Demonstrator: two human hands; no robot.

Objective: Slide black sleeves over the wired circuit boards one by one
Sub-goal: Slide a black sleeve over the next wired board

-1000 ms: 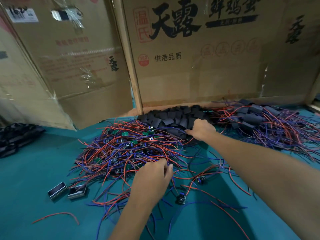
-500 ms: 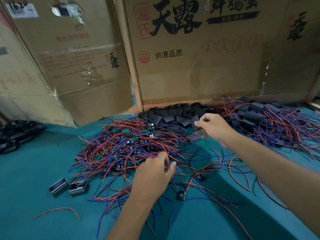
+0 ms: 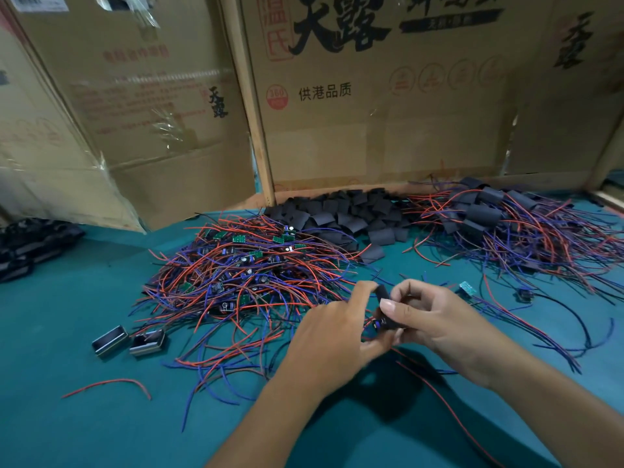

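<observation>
So both hands (image 3: pixel 381 319) pinch one black sleeve (image 3: pixel 385 307) | held mid-air for threading | loose sleeve pile (image 3: pixel 341 214) kept within reach

A black sleeve (image 3: pixel 385 307) stands upright over a wired board, held above the table.

Bench: a teal surface (image 3: pixel 67 417) fills the lower part of the view.
Back wall: brown cardboard boxes (image 3: pixel 388 130) stand upright along the far edge of the bench, with black and red Chinese print.
Divider: a pale wooden strip (image 3: pixel 256 113) stands between two boxes.
Light: dim and even, with soft shadows on the bench.
</observation>
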